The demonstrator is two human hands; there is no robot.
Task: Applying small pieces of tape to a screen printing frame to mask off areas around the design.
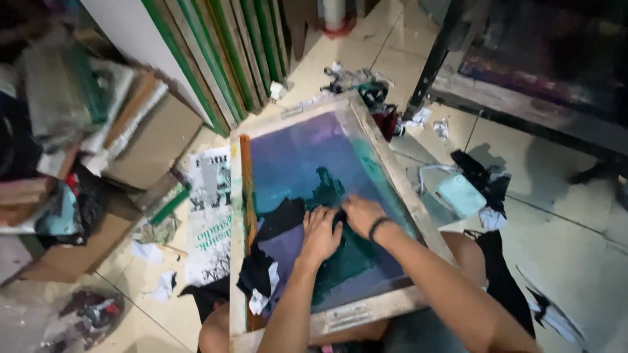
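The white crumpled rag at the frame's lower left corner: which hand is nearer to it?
Left. The left hand presses on the mesh just right of the white rag and above it. The right hand rests further right, beside the left on the dark cloth.

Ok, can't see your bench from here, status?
Both hands, left and right, pressing a dark rag on the screen mesh. Wooden frame tilted on lap. Black rags at left edge.

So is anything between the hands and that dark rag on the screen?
Nothing visible. The left hand and right hand both press straight onto the dark rag, which lies on the purple mesh of the wooden screen frame. Green ink is smeared around them.
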